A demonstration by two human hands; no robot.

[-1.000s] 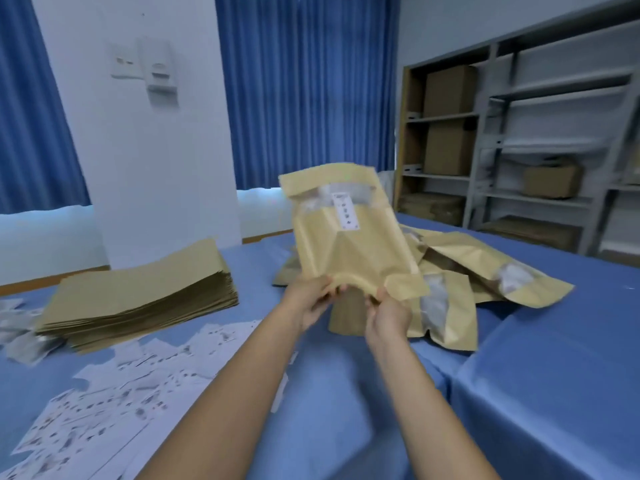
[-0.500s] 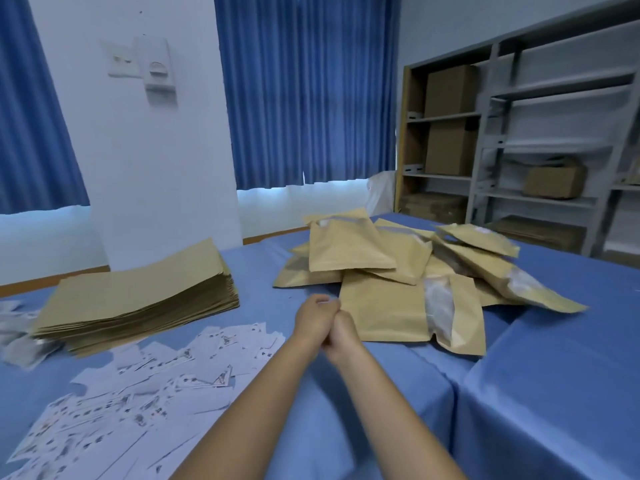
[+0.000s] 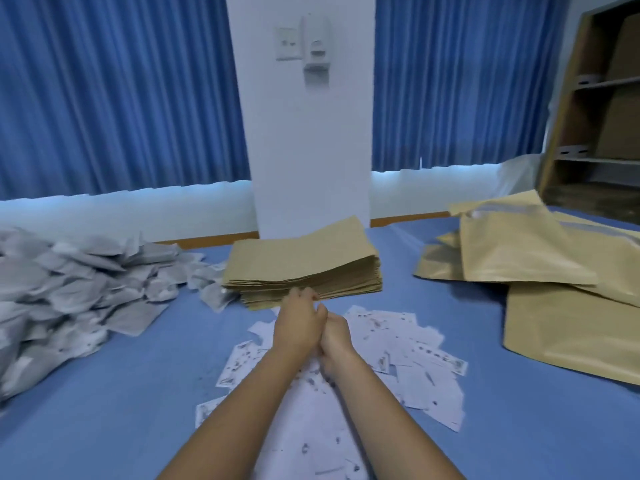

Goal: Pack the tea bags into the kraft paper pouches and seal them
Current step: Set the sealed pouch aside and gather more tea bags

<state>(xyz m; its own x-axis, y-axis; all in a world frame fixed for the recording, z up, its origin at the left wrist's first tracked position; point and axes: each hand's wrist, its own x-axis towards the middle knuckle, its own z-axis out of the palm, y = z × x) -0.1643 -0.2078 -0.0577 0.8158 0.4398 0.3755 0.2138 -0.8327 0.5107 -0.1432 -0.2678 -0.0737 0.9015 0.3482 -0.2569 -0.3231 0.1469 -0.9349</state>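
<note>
Hands meet low over the middle of the table, pressed side against side, with both bare forearms running in from the bottom edge. The left hand (image 3: 298,329) lies slightly ahead, its fingers relaxed and reaching forward with nothing seen in them, their tips just short of, or touching, the near edge of the stack of flat kraft pouches (image 3: 301,263); blur hides which. The right hand (image 3: 335,338) is tucked against the left one's palm side, and its fingers are hidden there, so whether they are curled or hold anything cannot be told. The stack sits straight ahead on the blue cloth (image 3: 138,403), its layered edges facing the person and its far corner close to the foot of a white pillar (image 3: 311,150). A loose heap of pale grey tea bags (image 3: 69,292) spreads over the left part of the table, with a few lying just beside the stack's left corner. Filled pouches (image 3: 519,251) lie overlapping on the right, well apart from the hands, one showing a clear strip near its top. Small white printed paper slips (image 3: 415,358) are scattered under and around both wrists. Blue curtains (image 3: 121,91) hang behind, a switch plate (image 3: 287,43) is fixed to the pillar, and shelving (image 3: 595,109) with brown boxes stands at the far right.
</note>
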